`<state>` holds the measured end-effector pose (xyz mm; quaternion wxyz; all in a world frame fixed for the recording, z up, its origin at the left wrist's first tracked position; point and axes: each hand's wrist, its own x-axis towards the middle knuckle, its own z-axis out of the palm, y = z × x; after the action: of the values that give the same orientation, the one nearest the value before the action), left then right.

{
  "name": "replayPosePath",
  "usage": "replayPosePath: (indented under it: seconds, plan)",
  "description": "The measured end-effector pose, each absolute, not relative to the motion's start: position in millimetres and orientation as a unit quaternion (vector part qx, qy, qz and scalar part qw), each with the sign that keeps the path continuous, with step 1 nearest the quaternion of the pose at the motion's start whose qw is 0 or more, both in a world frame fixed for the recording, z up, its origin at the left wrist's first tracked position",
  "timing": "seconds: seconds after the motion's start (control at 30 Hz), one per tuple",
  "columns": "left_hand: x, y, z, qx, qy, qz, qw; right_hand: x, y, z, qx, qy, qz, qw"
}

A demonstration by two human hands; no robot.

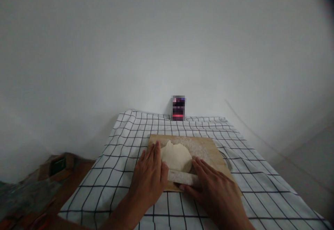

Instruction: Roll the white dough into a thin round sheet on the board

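A floured rolling pin (182, 178) lies crosswise at the near edge of a pale lump of dough (176, 156). The dough rests on a wooden board (208, 150) dusted with flour. My left hand (150, 174) is closed over the pin's left end, its fingers long and close together, pointing forward beside the dough. At the other end my right hand (212, 183) grips the pin, with its fingers over the top and its thumb on the near side. Both ends of the pin are hidden under my hands.
A white cloth with black grid lines (125, 153) covers the table. Against the wall (167, 49) at the back stands a small dark pixelated object (178, 108). A round rim (227, 160) shows beside the board's right edge. A box (57, 165) sits low at the left.
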<state>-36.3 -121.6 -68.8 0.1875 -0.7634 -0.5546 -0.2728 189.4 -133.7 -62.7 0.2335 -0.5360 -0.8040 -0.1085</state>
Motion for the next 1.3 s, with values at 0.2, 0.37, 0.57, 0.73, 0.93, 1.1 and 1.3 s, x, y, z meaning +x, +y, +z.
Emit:
replayPosePath:
  seconds: [0.2, 0.37, 0.57, 0.73, 0.93, 1.1, 1.3]
  plan:
    - [-40, -133, -73, -0.766, -0.55, -0.279, 0.181, 188, -137, -66, -0.532, -0.806, -0.113, 0.233]
    - [-42, -143, -75, -0.769, -0.532, -0.289, 0.205, 189, -141, -75, -0.53, -0.805, -0.128, 0.234]
    - [-42, -157, -72, -0.773, -0.526, -0.288, 0.207, 191, -149, -84, -0.524, -0.804, -0.132, 0.25]
    - [-45, -164, -75, -0.781, -0.521, -0.288, 0.189, 189, -155, -81, -0.527, -0.803, -0.113, 0.256]
    - [-53, -148, -48, -0.772, -0.584, -0.249, -0.015, 185, -166, -67, -0.517, -0.797, -0.076, 0.303]
    - [-48, -116, 4, -0.728, -0.658, -0.159, -0.105, 201, -169, -80, -0.471, -0.814, -0.073, 0.331]
    - [-36, -68, 9, -0.745, -0.633, -0.14, -0.158, 228, -173, -91, -0.417, -0.849, -0.067, 0.316]
